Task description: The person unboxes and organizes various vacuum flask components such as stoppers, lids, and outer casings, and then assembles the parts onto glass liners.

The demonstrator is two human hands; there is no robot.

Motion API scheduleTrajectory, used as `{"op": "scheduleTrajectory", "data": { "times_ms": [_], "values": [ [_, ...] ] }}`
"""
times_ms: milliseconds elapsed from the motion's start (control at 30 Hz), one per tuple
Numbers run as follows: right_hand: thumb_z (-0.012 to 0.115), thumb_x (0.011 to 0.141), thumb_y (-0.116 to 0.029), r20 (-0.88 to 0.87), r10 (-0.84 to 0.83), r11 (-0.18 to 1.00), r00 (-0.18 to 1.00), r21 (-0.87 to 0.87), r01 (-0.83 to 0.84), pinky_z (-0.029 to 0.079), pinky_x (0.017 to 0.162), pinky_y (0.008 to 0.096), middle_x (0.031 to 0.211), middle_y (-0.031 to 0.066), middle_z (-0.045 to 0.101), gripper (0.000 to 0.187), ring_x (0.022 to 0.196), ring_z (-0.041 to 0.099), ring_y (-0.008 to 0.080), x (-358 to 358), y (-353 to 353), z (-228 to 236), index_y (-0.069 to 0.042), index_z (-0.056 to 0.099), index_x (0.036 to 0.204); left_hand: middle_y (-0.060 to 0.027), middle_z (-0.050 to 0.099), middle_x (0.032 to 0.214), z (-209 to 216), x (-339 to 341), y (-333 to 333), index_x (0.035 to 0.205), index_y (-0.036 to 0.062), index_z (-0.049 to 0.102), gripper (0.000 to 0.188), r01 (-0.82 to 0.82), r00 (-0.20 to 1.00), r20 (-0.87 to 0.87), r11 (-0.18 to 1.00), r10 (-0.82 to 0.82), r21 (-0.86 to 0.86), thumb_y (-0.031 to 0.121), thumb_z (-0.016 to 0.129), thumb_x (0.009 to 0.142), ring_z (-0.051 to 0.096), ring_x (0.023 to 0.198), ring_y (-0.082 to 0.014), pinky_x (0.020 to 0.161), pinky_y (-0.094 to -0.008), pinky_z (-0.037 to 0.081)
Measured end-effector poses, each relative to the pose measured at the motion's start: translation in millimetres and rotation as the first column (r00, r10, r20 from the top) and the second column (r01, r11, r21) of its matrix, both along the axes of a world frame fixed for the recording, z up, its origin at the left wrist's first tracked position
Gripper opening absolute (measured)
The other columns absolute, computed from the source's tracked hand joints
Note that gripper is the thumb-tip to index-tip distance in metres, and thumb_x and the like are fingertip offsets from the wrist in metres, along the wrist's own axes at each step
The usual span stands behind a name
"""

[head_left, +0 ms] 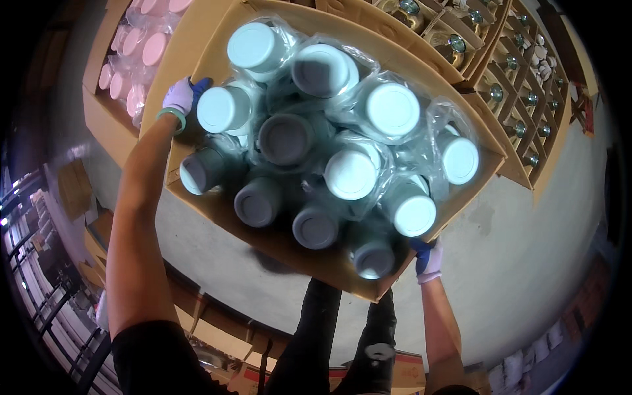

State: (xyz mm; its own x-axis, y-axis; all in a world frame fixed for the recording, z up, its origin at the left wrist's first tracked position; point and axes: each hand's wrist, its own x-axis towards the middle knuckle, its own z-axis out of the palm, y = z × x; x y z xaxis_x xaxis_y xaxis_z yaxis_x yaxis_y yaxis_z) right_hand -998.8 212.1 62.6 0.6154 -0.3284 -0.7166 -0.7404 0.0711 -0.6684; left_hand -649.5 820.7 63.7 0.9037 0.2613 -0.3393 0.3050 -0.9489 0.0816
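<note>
A large open cardboard box (pixel 454 217) fills the middle of the view, turned so one corner points towards my legs. Inside stand several pale blue round-lidded containers (pixel 393 109), many of them wrapped in clear plastic bags (pixel 440 125). My left hand (pixel 181 97), in a white and blue glove with a green band at the wrist, grips the box's left rim. Near the close right corner, my right hand (pixel 428 260), gloved the same way, holds the box's side. Its fingertips are partly hidden by the cardboard.
Beyond the left side stands another box (pixel 99 122) of pink-lidded containers (pixel 155 49) in plastic. Divided cartons (pixel 543 148) with glass jars (pixel 456 43) sit at the far right. Grey floor (pixel 520 243) shows around my legs, with more cartons (pixel 224 332) low behind them.
</note>
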Motion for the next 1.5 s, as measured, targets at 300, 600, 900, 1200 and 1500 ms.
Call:
{"op": "scheduleTrajectory", "data": {
  "times_ms": [300,600,900,1200,1500],
  "values": [
    [0.07,0.076,0.003,-0.005,-0.107,0.993,0.994,0.054,0.107,0.051,0.076,0.0286,0.106,0.0058,0.063,0.058,0.091,0.062,0.0155,12,51,6,-0.001,0.05,0.13,-0.0198,0.061,0.128,-4,57,-3,0.128,0.0088,0.059,0.061,-0.112,0.993,0.025,0.994,0.112,-0.009,0.051,0.067,0.085,0.056,0.121,-0.039,0.1,-0.0469,0.044],
    [0.074,0.079,-0.005,0.099,0.089,0.994,0.991,0.059,-0.096,0.048,0.069,0.0256,0.094,0.0032,0.065,0.039,0.08,0.059,0.0109,92,117,24,0.0,0.06,0.115,-0.0163,0.068,0.115,1,41,20,0.121,0.0064,0.062,0.043,-0.222,0.806,0.551,0.973,0.215,-0.055,0.036,0.062,0.09,0.063,0.108,-0.036,0.094,-0.044,0.047],
    [0.079,0.075,-0.007,0.088,-0.037,0.99,0.995,0.141,0.025,0.053,0.082,0.0318,0.109,0.0122,0.066,0.07,0.096,0.064,0.0192,96,99,-18,0.004,0.043,0.135,-0.0208,0.046,0.143,-10,-269,6,0.138,-0.004,0.043,0.059,-0.653,0.302,-0.252,0.007,0.919,-0.757,0.039,0.051,0.098,0.047,0.129,-0.0353,0.109,-0.042,0.039],
    [0.076,0.07,0.004,0.094,-0.018,0.99,0.995,0.14,0.004,0.056,0.072,0.0295,0.115,0.0122,0.062,0.077,0.091,0.066,0.0204,121,81,-19,-0.002,0.04,0.138,-0.0083,0.068,0.103,-58,-236,-12,0.111,-0.0007,0.063,0.027,-0.546,0.375,-0.581,-0.334,0.722,-0.768,0.014,0.052,0.091,0.064,0.093,-0.0237,0.079,-0.0363,0.052],
    [0.077,0.069,-0.004,0.112,0.125,0.99,0.986,0.051,-0.131,0.055,0.076,0.0331,0.099,0.0146,0.068,0.091,0.087,0.068,0.0243,159,175,-14,0.002,0.028,0.146,-0.0138,0.068,0.095,-73,-195,95,0.102,-0.0044,0.066,0.026,-0.582,0.369,-0.464,-0.189,0.805,-0.791,0.014,0.051,0.091,0.064,0.084,-0.0242,0.075,-0.0387,0.052]
  ]
}}
